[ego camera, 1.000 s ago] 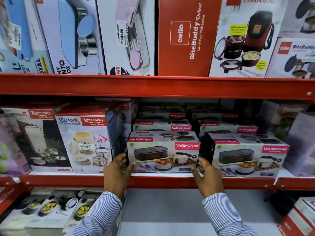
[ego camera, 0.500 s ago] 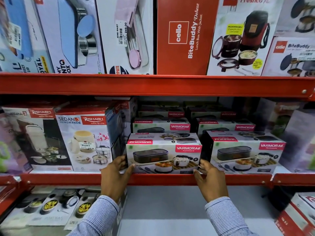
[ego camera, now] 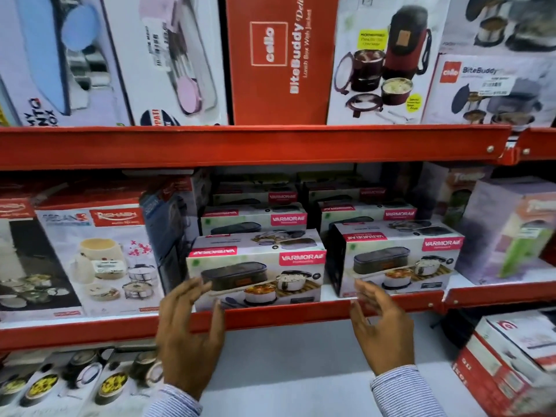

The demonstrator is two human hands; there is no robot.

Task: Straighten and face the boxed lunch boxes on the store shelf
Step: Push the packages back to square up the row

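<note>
A white Varmora lunch box carton [ego camera: 258,266] sits square at the front lip of the red middle shelf [ego camera: 285,314], with more Varmora cartons stacked behind it. A second Varmora carton [ego camera: 400,257] stands to its right, turned slightly so its black left side shows. My left hand [ego camera: 189,332] hovers open in front of the first carton's lower left corner, fingers spread and off the box. My right hand [ego camera: 379,326] is open too, held in front of the gap between the two cartons, holding nothing.
Tall Rishabh lunch box cartons [ego camera: 99,260] fill the shelf to the left. A pale carton [ego camera: 508,233] stands at the right. The upper shelf holds a red Cello BiteBuddy box [ego camera: 279,58] and others. More boxes lie below at left [ego camera: 75,383] and right [ego camera: 511,356].
Both hands have let go of the front Varmora carton and drawn back toward me with fingers spread. The view has shifted, and the carton sits at the shelf's front edge.
</note>
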